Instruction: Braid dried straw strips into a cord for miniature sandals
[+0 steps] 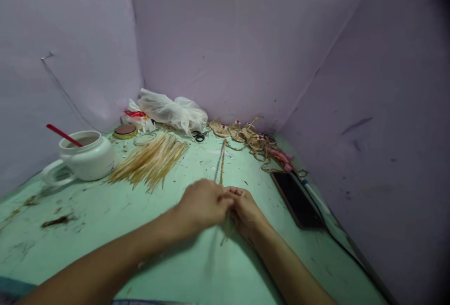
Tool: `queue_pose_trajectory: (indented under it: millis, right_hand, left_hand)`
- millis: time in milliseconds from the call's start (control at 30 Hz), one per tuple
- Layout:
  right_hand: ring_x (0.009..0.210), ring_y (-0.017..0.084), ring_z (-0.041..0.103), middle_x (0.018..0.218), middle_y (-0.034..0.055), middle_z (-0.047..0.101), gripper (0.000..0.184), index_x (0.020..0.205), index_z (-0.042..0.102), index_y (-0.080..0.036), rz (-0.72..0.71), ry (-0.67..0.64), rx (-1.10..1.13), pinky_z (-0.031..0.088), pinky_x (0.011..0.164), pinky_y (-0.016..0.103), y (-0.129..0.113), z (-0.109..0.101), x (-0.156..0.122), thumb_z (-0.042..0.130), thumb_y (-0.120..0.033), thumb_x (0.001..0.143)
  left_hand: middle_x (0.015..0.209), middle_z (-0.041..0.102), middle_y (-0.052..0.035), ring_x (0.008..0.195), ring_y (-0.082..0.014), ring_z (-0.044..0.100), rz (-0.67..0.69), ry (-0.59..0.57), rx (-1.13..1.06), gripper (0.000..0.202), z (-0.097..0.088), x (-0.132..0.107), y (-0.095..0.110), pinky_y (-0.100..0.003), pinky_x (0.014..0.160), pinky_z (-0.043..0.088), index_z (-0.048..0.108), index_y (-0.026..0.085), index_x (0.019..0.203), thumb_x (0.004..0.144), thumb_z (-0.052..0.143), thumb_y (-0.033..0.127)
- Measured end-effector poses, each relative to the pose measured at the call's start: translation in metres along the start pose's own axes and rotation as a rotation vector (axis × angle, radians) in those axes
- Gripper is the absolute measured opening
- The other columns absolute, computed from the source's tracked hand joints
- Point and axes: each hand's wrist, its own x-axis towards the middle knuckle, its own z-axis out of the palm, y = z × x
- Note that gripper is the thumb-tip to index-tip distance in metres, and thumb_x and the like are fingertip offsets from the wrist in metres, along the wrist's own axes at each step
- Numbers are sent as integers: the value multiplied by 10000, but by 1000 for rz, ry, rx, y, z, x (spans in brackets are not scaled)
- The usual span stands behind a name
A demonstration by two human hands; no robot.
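Note:
Above the middle of the green table, my left hand [204, 205] and my right hand [246, 210] meet, fingertips pressed together. A thin brown twisted cord [222, 162] runs from the far side of the table down to them. Pale loose fibre ends [228, 231] hang below the fingers, blurred. My right hand is closed in a pinch on the cord's near end. The left hand, a little smeared, is closed there too; its fingers hide exactly which strands it grips.
Left stand a white mug [93, 157] with a red stick [63, 134] and a bundle of straw strips [149, 159]. Behind lie a plastic bag [176, 110], scissors [200, 136] and woven pieces [236, 132] with red beads. A phone [297, 201] lies right, beside a cable [337, 238]. Walls enclose the table.

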Motion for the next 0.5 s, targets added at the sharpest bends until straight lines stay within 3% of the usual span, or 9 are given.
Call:
queue_pose_trajectory:
  millis: [67, 100, 167, 233, 267, 400, 500]
  right_hand:
    - [370, 41, 364, 447, -31, 506, 163, 517, 501, -133, -22, -26, -12, 225, 392, 180, -2, -1, 0, 621, -242, 535]
    - [371, 38, 362, 455, -27, 513, 184, 508, 499, -132, -38, -39, -30, 224, 392, 180, -2, -1, 0, 628, -259, 540]
    - [387, 40, 376, 458, -20, 518, 216, 491, 503, -129, -85, -61, -62, 245, 407, 181, -4, -1, 0, 646, -286, 532]
    - [408, 56, 409, 440, -14, 513, 240, 484, 512, -130, -119, -85, -89, 287, 439, 190, -4, -1, 1, 658, -318, 518]
    - [429, 68, 435, 446, -7, 521, 241, 493, 522, -130, -130, -104, -104, 310, 461, 196, -4, -1, 2, 660, -327, 515]
    - [509, 90, 490, 521, 17, 572, 197, 556, 554, -124, -182, -157, -245, 353, 519, 203, -1, -4, 4, 633, -304, 555]
    - [538, 98, 500, 578, 32, 603, 156, 591, 570, -119, -293, -91, -455, 366, 536, 207, 2, -7, 5, 572, -274, 615]
  left_hand:
    - [396, 412, 11, 436, -88, 377, 10, 184, 51, 258, -17, 13, 0, -212, 457, 230, 543, 131, 473, 628, 537, 337]
    - [377, 403, 22, 389, -76, 349, -64, 147, -5, 244, -22, 18, 0, -210, 431, 222, 567, 126, 516, 640, 520, 330]
    - [371, 427, 27, 334, -65, 329, -222, -65, -171, 194, -25, 25, -4, -204, 386, 207, 595, 113, 582, 622, 522, 289]
    - [426, 495, 6, 330, -59, 364, -295, -299, -345, 150, -19, 27, -10, -193, 356, 209, 590, 101, 586, 581, 542, 243]
    - [450, 515, -4, 337, -56, 382, -300, -363, -404, 129, -15, 28, -12, -186, 349, 217, 578, 97, 564, 565, 546, 222]
    - [373, 441, 27, 301, -40, 343, -335, -333, -403, 69, -4, 28, -18, -171, 330, 225, 525, 103, 491, 539, 514, 152]
    - [309, 380, 37, 275, -59, 320, -373, -279, -277, 92, -1, 29, -19, -185, 315, 211, 476, 125, 437, 526, 488, 144]
